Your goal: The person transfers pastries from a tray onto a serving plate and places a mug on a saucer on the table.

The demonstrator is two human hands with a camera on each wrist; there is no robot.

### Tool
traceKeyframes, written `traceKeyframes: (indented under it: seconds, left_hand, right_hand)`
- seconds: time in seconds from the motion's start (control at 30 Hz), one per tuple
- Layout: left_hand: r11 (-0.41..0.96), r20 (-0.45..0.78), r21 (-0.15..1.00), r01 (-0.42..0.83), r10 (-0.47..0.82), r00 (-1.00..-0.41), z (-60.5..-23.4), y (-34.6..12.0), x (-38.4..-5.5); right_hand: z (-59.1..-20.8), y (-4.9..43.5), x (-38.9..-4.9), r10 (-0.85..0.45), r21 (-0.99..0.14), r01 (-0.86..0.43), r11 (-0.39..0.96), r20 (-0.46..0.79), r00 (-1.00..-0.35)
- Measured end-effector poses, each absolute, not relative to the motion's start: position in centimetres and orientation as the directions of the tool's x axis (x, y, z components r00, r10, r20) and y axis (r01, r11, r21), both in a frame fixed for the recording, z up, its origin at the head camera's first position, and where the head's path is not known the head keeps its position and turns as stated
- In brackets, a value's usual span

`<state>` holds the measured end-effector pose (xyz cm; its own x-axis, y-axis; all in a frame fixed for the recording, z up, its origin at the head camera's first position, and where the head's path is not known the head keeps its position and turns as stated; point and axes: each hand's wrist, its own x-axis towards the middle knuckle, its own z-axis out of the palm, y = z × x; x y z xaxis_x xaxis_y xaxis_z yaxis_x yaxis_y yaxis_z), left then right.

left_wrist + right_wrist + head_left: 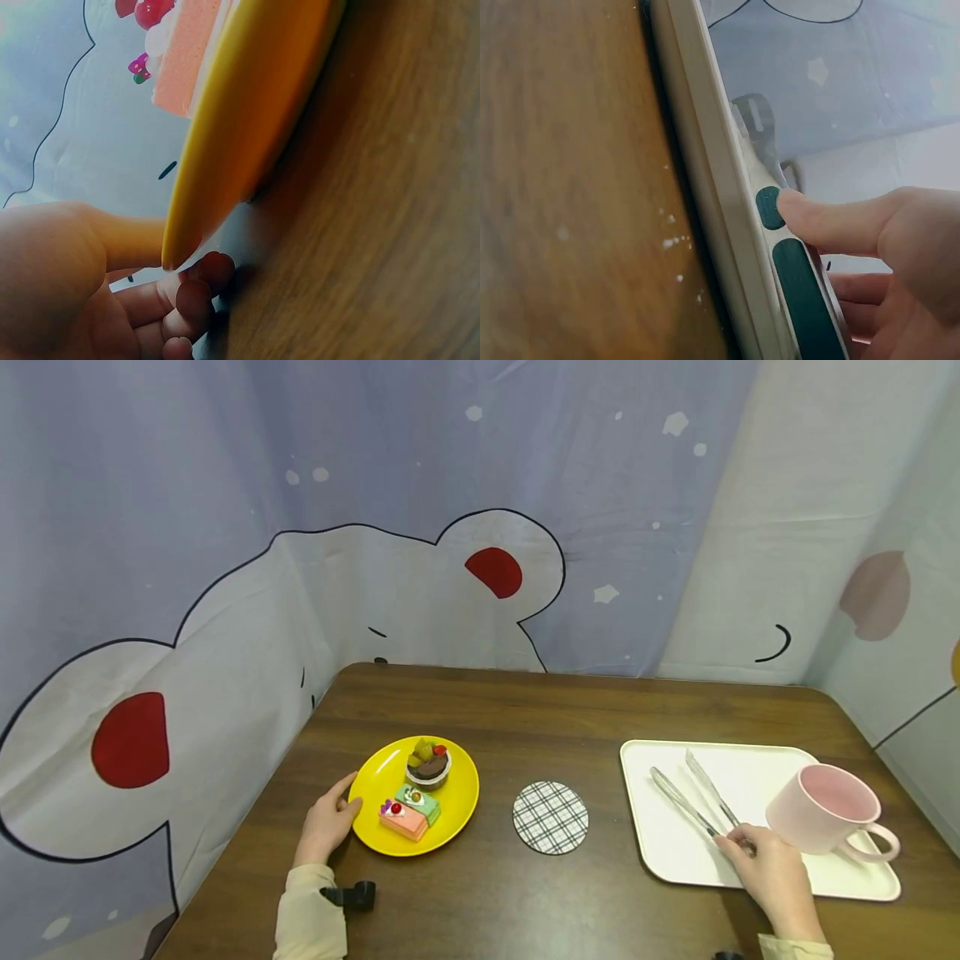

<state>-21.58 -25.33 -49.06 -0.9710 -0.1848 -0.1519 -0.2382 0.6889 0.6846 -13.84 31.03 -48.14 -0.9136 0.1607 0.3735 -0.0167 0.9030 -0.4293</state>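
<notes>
At the left, my left hand (327, 821) pinches the near-left rim of a yellow plate (457, 806), thumb on top and fingertips beneath, as the left wrist view shows. On the plate sit a chocolate cupcake (429, 770), a green cake slice (422, 808) and a pink cake slice (405, 823). Over on the right, my right hand (772, 868) grips metal tongs (678, 797) with dark green grips (806, 292), the thumb on one grip. Their spread arms lie above a white tray (660, 856); whether they touch it I cannot tell.
A pink mug (806, 818) stands on the tray's right side, close to my right hand, its handle pointing right. Between plate and tray lies a round checked coaster (551, 818). Curtains (615, 527) with a printed pattern stand behind the brown wooden table (510, 902).
</notes>
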Motion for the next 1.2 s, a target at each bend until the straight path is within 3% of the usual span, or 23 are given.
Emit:
traceKeyframes:
  seconds: [0.33, 0.7, 1.2]
  left_hand:
    - [0.685, -0.157, 0.685, -0.247, -0.192, -0.969, -49.04, -25.44, -21.53]
    - [0.689, -0.157, 0.681, -0.248, -0.194, -0.968, -49.04, -25.35, -21.70]
    - [0.685, -0.157, 0.686, -0.243, -0.187, -0.970, -49.23, -25.34, -21.57]
  right_hand:
    - [-48.55, 31.13, -14.09, 0.173, -0.437, -0.045, 0.898, 0.445, -0.879]
    - [-48.69, 31.16, -14.15, 0.282, -0.502, 0.067, 0.862, 0.367, -0.886]
    - [-48.20, 31.60, -13.42, 0.315, -0.530, 0.071, 0.845, 0.386, -0.867]
